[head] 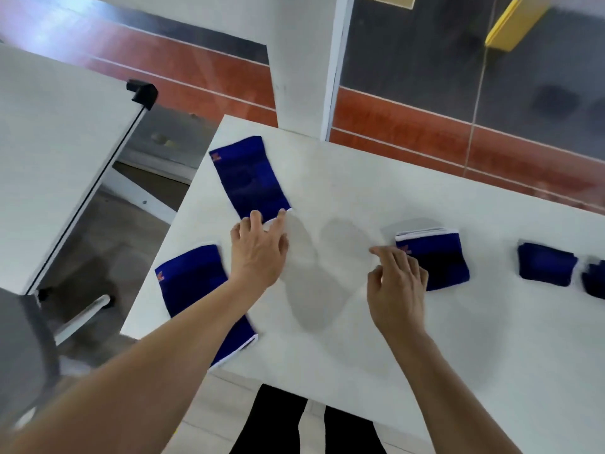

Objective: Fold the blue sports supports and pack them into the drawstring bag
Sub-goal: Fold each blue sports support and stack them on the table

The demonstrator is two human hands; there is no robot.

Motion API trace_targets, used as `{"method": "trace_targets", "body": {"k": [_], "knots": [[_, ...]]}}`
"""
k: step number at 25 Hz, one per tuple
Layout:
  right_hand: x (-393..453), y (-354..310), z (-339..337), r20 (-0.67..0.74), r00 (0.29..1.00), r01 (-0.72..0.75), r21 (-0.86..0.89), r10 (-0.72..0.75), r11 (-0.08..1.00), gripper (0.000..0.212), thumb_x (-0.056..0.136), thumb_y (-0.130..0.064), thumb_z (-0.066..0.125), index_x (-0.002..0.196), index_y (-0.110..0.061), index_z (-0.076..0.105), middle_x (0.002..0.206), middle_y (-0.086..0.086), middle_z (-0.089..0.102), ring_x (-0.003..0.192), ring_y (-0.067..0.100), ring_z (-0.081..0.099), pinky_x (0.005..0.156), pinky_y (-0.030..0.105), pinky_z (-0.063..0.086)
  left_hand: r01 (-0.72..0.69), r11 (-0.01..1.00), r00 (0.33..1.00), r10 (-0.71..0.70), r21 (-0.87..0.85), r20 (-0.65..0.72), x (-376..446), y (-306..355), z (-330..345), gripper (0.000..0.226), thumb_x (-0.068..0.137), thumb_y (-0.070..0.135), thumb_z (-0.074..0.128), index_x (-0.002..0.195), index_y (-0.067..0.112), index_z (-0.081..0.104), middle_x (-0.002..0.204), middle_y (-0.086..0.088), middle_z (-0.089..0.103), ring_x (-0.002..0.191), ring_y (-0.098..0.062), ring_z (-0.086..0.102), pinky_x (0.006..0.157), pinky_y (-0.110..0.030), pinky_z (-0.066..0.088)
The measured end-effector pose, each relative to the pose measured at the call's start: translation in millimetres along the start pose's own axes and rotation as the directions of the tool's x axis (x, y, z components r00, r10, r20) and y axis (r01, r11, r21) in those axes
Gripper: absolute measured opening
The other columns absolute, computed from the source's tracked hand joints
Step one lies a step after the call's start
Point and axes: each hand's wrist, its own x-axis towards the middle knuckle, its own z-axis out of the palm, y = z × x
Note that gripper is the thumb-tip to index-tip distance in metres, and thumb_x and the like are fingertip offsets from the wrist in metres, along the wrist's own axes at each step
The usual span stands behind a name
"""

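1. Landmark: white rectangular table top (360, 322). All supports lie on it; no drawstring bag in view.
2. Long flat blue knitted support with an orange logo (250, 178) lies unfolded at the table's far-left corner, running diagonally from the corner toward the table's middle.
3. Left hand (258, 253) is palm down, fingers spread and slightly curled. Its fingertips (281, 215) press on that support's near end, at the white hem. Contact only; no closed grasp visible.
4. Second long blue knitted support (204, 299) lies flat along the table's left edge, nearer the person. Its white-hemmed near end reaches the table's front-left edge; the left forearm crosses above it.
5. Folded blue support with white hems stacked at the top (438, 257) sits right of the table's centre.
6. Right hand (396, 286) is loosely curled, half open, index finger pointing left. Knuckles overlap the folded support's left edge. Cannot tell whether the fingers touch it; nothing is gripped.
7. Smaller folded dark-blue support (545, 268) sits further toward the table's right side, apart from the folded one.
8. Another dark-blue folded piece (594, 281) is just beside it, cut off by the frame edge.
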Motion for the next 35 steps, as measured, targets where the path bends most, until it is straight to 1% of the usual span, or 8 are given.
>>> {"method": "trace_targets", "body": {"k": [5, 8, 11, 14, 18, 23, 30, 35], "knots": [[0.4, -30.7, 13.4, 0.101, 0.988, 0.116, 0.002, -0.116, 0.993, 0.043, 0.088, -0.002, 0.057, 0.128, -0.016, 0.062, 0.131, 0.000, 0.064, 0.122, 0.025, 0.057, 0.101, 0.040, 0.041, -0.150, 0.987, 0.988, 0.147, 0.057, 0.053, -58.1, 13.5, 16.0, 0.040, 0.100, 0.036, 0.044, 0.137, 0.024, 0.046, 0.157, -0.017, 0.036, 0.147, -0.041, 0.029, 0.121, -0.056, 0.017], [-4.6, -28.0, 23.1, 0.200, 0.959, 0.211, -0.040, -0.199, 0.977, 0.048, 0.091, -0.004, 0.056, 0.138, -0.016, 0.057, 0.146, 0.003, 0.055, 0.134, 0.022, 0.050, 0.111, 0.038, 0.037, -0.186, 0.981, 0.982, 0.185, 0.055, 0.023, -75.2, 0.0, 19.8, 0.030, 0.098, 0.034, 0.050, 0.123, 0.019, 0.054, 0.160, -0.009, 0.037, 0.148, -0.039, 0.031, 0.121, -0.054, 0.021], [-20.1, -18.6, 29.4, 0.293, 0.933, 0.231, -0.041, -0.209, 0.972, 0.052, 0.094, -0.011, 0.055, 0.144, -0.020, 0.052, 0.153, 0.004, 0.048, 0.140, 0.023, 0.044, 0.115, 0.039, 0.034, -0.173, 0.984, 0.985, 0.173, 0.035, -0.012, -88.1, -13.4, 17.5, 0.038, 0.095, 0.028, 0.056, 0.132, 0.021, 0.053, 0.157, -0.013, 0.038, 0.143, -0.040, 0.036, 0.118, -0.053, 0.028], [-42.8, -22.3, 31.3, 0.321, 0.931, 0.205, -0.069, -0.172, 0.976, 0.054, 0.095, -0.019, 0.056, 0.148, -0.022, 0.049, 0.153, 0.005, 0.048, 0.134, 0.025, 0.047, 0.108, 0.042, 0.039, -0.026, 0.999, 0.997, 0.025, -0.021, -0.072, -105.7, -30.9, 12.8, 0.049, 0.094, 0.024, 0.055, 0.142, 0.021, 0.046, 0.153, -0.013, 0.041, 0.136, -0.038, 0.042, 0.112, -0.051, 0.036], [-61.7, -25.9, 27.5, 0.355, 0.921, 0.209, -0.101, -0.161, 0.973, 0.053, 0.096, -0.022, 0.057, 0.148, -0.019, 0.048, 0.155, 0.007, 0.045, 0.127, 0.028, 0.048, 0.105, 0.047, 0.040, 0.266, 0.949, 0.945, -0.291, -0.171, -0.147, -143.1, -51.9, 16.9, 0.040, 0.089, 0.035, 0.055, 0.122, 0.012, 0.055, 0.129, -0.011, 0.054, 0.114, -0.039, 0.055, 0.092, -0.049, 0.045], [-64.5, -23.1, 17.5, 0.384, 0.908, 0.200, -0.046, -0.167, 0.979, 0.047, 0.098, -0.020, 0.053, 0.144, -0.016, 0.049, 0.158, 0.006, 0.041, 0.135, 0.028, 0.043, 0.111, 0.045, 0.033, 0.054, 0.997, 0.998, -0.056, -0.046, -0.041, -198.4, -41.2, 43.1, 0.077, 0.078, 0.058, 0.068, 0.143, 0.019, 0.050, 0.150, -0.009, 0.046, 0.138, -0.038, 0.041, 0.111, -0.053, 0.040], [-89.6, -21.6, 14.9, 0.323, 0.915, 0.253, 0.005, -0.241, 0.967, 0.042, 0.092, -0.016, 0.059, 0.135, -0.018, 0.058, 0.131, 0.000, 0.058, 0.117, 0.026, 0.053, 0.098, 0.040, 0.041, -0.141, 0.989, 0.961, 0.146, 0.038, -0.233, -227.4, -24.9, 59.1, 0.048, 0.077, 0.010, 0.078, 0.123, 0.018, 0.068, 0.121, -0.006, 0.067, 0.106, -0.031, 0.063, 0.097, -0.047, 0.048], [-94.6, -29.2, 22.6, 0.324, 0.884, 0.340, 0.047, -0.336, 0.939, 0.042, 0.091, -0.011, 0.059, 0.132, -0.018, 0.060, 0.125, -0.002, 0.062, 0.112, 0.024, 0.056, 0.096, 0.040, 0.043, -0.079, 0.995, 0.951, 0.058, -0.058, -0.304, -239.7, -45.4, 48.9, 0.022, 0.083, 0.019, 0.054, 0.097, 0.019, 0.070, 0.116, -0.002, 0.068, 0.104, -0.030, 0.062, 0.094, -0.042, 0.043]]}}
